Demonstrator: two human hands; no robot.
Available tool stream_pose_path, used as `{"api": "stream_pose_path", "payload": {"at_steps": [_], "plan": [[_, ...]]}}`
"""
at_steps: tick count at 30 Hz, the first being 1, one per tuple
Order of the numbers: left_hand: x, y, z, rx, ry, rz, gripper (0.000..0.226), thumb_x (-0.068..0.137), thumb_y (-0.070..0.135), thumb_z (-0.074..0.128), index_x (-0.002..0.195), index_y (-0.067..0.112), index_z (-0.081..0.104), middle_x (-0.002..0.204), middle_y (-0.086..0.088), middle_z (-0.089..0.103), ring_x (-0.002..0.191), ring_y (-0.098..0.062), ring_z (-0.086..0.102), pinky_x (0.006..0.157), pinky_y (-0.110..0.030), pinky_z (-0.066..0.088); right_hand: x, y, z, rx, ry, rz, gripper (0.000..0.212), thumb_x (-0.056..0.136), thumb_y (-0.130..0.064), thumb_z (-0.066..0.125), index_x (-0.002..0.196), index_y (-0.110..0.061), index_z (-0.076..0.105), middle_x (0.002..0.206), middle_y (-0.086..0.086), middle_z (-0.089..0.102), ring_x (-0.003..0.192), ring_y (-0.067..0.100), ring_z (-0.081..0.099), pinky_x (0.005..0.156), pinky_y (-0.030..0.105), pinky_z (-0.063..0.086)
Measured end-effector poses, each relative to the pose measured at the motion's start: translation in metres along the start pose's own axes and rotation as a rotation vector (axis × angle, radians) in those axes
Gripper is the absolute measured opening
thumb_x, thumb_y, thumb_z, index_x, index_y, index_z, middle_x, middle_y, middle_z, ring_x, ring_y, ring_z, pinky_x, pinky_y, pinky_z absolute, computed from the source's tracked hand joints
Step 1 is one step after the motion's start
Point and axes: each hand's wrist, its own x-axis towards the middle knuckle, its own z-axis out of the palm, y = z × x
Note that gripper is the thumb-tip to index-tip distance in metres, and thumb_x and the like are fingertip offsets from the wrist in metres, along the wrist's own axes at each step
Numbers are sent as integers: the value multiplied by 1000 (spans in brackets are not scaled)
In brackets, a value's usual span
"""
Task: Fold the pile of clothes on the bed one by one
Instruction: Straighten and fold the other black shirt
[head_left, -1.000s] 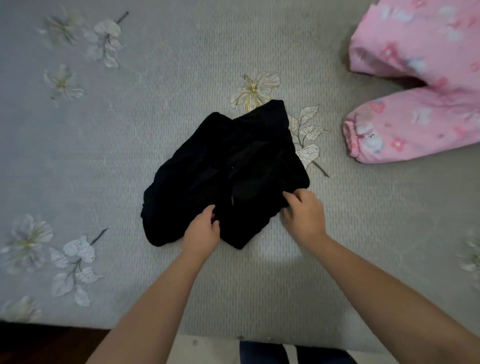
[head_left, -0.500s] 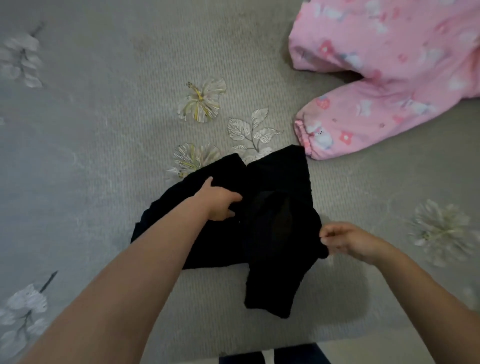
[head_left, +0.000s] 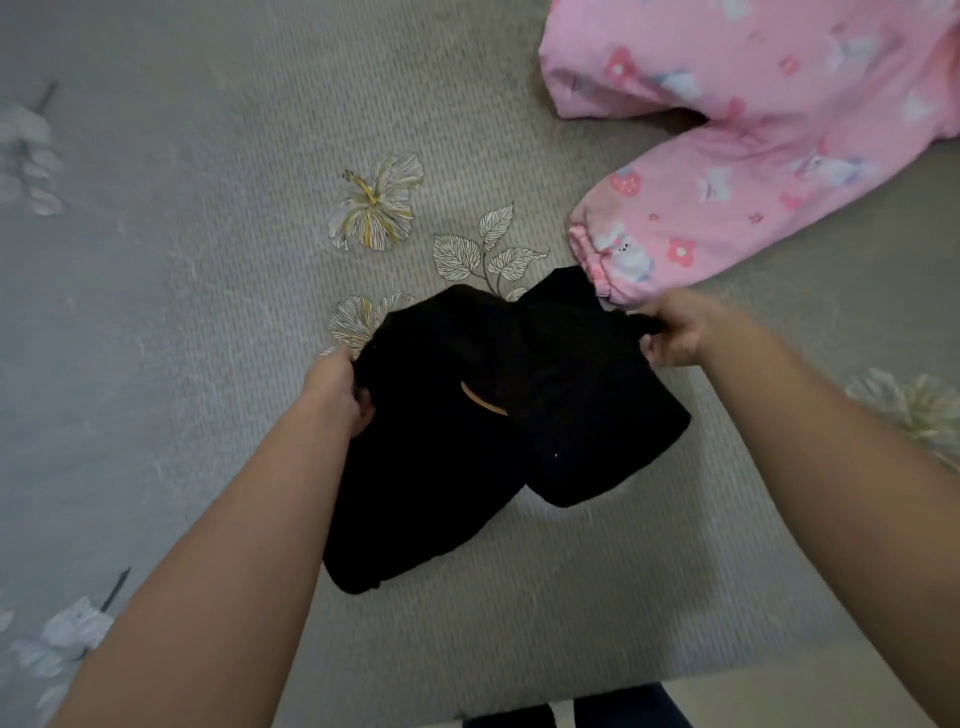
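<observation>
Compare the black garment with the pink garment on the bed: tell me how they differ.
The black garment is plain and dark; the pink garment carries a flower and animal print. The black one is gripped at its far corners by the left hand and the right hand; no hand touches the pink one. The black one lies near the bed's edge, the pink one farther back. Both rest on the grey bedspread.

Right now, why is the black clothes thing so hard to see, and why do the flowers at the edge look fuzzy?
Head view: the black garment is so dark under dim light that its folds vanish; flower prints on the bedspread smear at the left edge; the pink garment stays fairly sharp; both the left hand and right hand are slightly soft.
</observation>
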Motion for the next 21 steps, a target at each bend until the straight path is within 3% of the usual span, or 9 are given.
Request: {"api": "stream_pose_path", "payload": {"at_steps": [2, 4, 6, 8, 11, 12, 14, 18, 21], "plan": [[3, -15, 2, 406, 8, 139, 23, 93, 20, 39, 77, 10, 53, 81, -11, 58, 66, -21, 53, 60, -28, 41, 6, -4, 14, -297, 148, -135, 25, 94, -8, 39, 72, -12, 50, 73, 7, 54, 54, 14, 46, 43, 22, 41], [5, -33, -2, 862, 158, 495, 30, 94, 15, 38, 101, -6, 59, 109, -27, 56, 100, -37, 53, 81, -37, 40, 7, 0, 17, -759, 402, -484, 16, 92, -7, 44, 87, 0, 57, 95, 19, 56, 81, 30, 55, 66, 31, 40], [6, -46, -12, 983, 236, 806, 29, 92, 12, 42, 98, -10, 60, 107, -28, 56, 105, -38, 48, 86, -38, 34, -8, 11, 19, -942, 442, -897, 19, 90, -10, 47, 93, 6, 58, 96, 21, 58, 91, 34, 55, 66, 29, 31], [6, -54, -16, 890, 104, 973, 22, 90, 6, 47, 83, -9, 61, 94, -23, 57, 96, -34, 49, 84, -36, 32, -32, 32, 31, -1039, 293, -1172, 31, 87, -26, 54, 91, 4, 62, 92, 19, 60, 90, 33, 56, 73, 30, 34], [-2, -55, -10, 721, -149, 933, 15, 91, 10, 51, 77, 6, 48, 69, -3, 46, 75, -21, 44, 63, -31, 28, -45, 71, 56, -1448, 207, -1126, 62, 76, -55, 61, 108, -3, 60, 112, 13, 58, 107, 31, 52, 91, 39, 37], [-4, -55, -6, 707, -176, 903, 12, 91, 14, 53, 81, 8, 48, 69, 0, 45, 74, -19, 44, 60, -29, 25, -43, 80, 63, -1609, 254, -1046, 64, 76, -57, 59, 114, -6, 55, 118, 10, 53, 112, 29, 47, 96, 40, 33], [-5, -55, 1, 734, -171, 849, 17, 88, 22, 59, 92, 7, 51, 80, -2, 48, 78, -18, 45, 63, -26, 27, -37, 85, 70, -1739, 326, -1001, 47, 85, -44, 54, 117, -11, 49, 121, 7, 48, 115, 26, 42, 98, 38, 26], [-3, -45, -1, 640, -111, 893, 13, 85, 12, 60, 85, 9, 47, 72, 0, 46, 73, -18, 43, 56, -27, 21, -38, 57, 45, -1491, 346, -1195, 8, 79, -7, 64, 86, -3, 66, 88, 15, 65, 85, 31, 60, 76, 36, 42], [-3, -28, -9, 414, -13, 885, 11, 85, 5, 53, 86, 11, 44, 67, 6, 41, 62, -13, 41, 52, -21, 30, -43, 27, 11, -1233, 306, -1038, 7, 83, -5, 60, 86, 0, 64, 85, 18, 66, 84, 34, 61, 67, 32, 39]]}}
